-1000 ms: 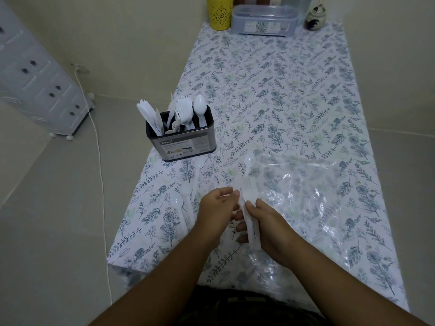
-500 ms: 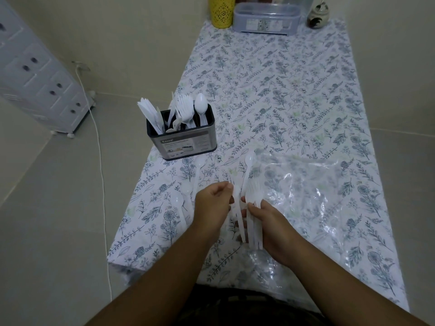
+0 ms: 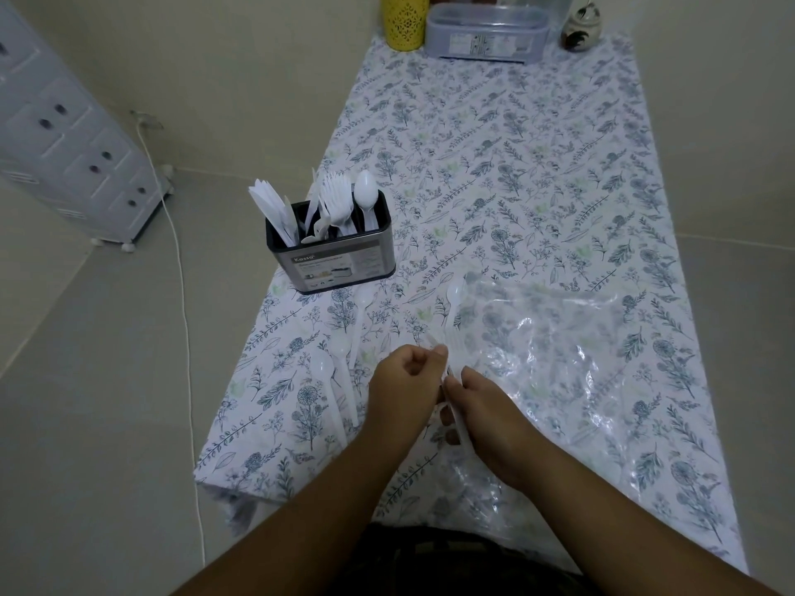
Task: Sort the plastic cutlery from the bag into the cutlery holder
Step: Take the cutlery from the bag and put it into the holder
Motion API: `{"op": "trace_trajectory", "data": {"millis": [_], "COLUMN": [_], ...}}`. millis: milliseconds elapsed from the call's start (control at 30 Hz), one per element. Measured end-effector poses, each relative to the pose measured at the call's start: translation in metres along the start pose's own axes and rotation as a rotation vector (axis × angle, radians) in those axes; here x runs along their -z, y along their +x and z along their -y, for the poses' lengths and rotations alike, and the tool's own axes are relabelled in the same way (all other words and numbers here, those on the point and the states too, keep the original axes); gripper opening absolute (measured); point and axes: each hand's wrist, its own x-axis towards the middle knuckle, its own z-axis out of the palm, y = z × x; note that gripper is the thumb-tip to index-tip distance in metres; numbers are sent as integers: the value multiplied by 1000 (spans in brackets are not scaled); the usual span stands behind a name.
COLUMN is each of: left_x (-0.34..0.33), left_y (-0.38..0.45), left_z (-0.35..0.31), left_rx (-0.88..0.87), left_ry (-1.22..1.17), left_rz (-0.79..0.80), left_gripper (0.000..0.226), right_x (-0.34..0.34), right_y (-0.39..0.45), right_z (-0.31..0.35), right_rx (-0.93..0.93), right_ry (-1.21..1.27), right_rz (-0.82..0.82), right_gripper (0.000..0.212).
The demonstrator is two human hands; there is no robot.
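We saw the two hands close together over the near part of the long surface point(image 3: 494, 174), which was covered in a white cloth printed with blue-grey leaves. The right hand point(image 3: 490, 417) was clamped around a small bundle of white plastic cutlery point(image 3: 456, 417); how many pieces it held we could not tell. A white plastic spoon point(image 3: 455, 299) stuck out of the top of the bundle, its bowl pointing away from us. The left hand point(image 3: 404, 391) was curled, its fingertips touching the upper part of that bundle.

Just right of the hands lay the crumpled clear plastic bag point(image 3: 559, 337), flat on the cloth. To the left of the hands, three loose white plastic spoons point(image 3: 340, 367) lay on the cloth side by side. Farther off, near the left edge, stood the dark rectangular metal cutlery holder point(image 3: 331, 255), with white knives in its left compartment, forks in the middle and spoons at the right.

At the far end stood a yellow patterned cylinder point(image 3: 404, 19), a clear lidded plastic box point(image 3: 486, 34) and a small ceramic jar point(image 3: 580, 30).
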Motion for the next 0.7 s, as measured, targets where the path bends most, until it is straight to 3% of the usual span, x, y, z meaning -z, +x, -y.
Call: {"op": "trace_trajectory", "data": {"millis": [167,233,433,600,700], "left_x": [4,5,6,7,10], "left_y": [-3,-3,-4,-7,-6], "left_z": [-4,-6,0,-5,-3], "left_rx": [118,134,61,37,9], "left_ry": [-143,-175,-123,-167,-117], "left_rz": [103,115,67,74,109], "left_gripper": [14,13,12,11,12], "right_x": [2,3,7,10,10], "right_y": [0,1,3,6,4], "right_z": [-1,-5,-6,-7,-7], "right_rx": [-18,-38,-25,3,0], "right_ry": [-44,9,109,55,-40], "right_rz": [-9,-15,45,22,1], "right_gripper": [25,37,38,35,46]}}
